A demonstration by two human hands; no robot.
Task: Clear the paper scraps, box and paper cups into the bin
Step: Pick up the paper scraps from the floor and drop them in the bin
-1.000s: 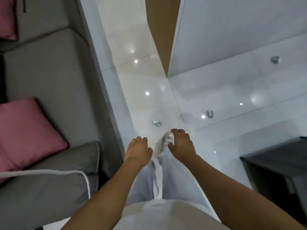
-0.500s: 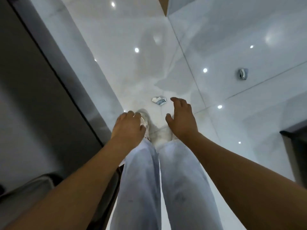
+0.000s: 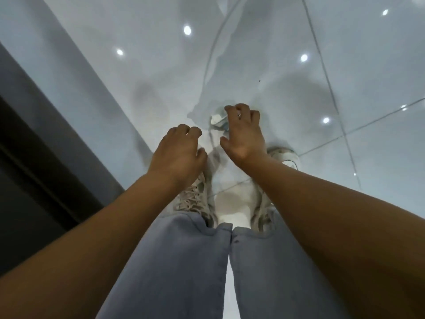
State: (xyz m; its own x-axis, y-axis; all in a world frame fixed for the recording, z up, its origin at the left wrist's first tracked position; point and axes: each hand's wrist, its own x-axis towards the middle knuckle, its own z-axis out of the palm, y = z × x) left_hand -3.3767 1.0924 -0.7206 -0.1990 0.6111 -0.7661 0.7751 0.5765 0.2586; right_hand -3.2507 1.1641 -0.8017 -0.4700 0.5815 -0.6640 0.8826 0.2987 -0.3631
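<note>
A crumpled white paper scrap [image 3: 216,120] lies on the glossy white floor just in front of my feet. My right hand [image 3: 241,134] reaches down onto it, fingers curled over its right side and thumb spread below it; most of the scrap is hidden under the fingers. My left hand [image 3: 180,155] hovers to the left, above my left shoe, its fingers loosely curled and holding nothing. No bin, box or cup is in view.
A dark furniture base [image 3: 34,157] with a pale grey strip runs diagonally along the left. My two light shoes [image 3: 195,199] stand on the tiles [image 3: 345,77] below my hands. Ceiling lights reflect in the floor.
I have bent lower, so the floor fills the view. My right hand has moved forward onto the paper scrap and curled its fingers over it. The second scrap at right has left the view.
</note>
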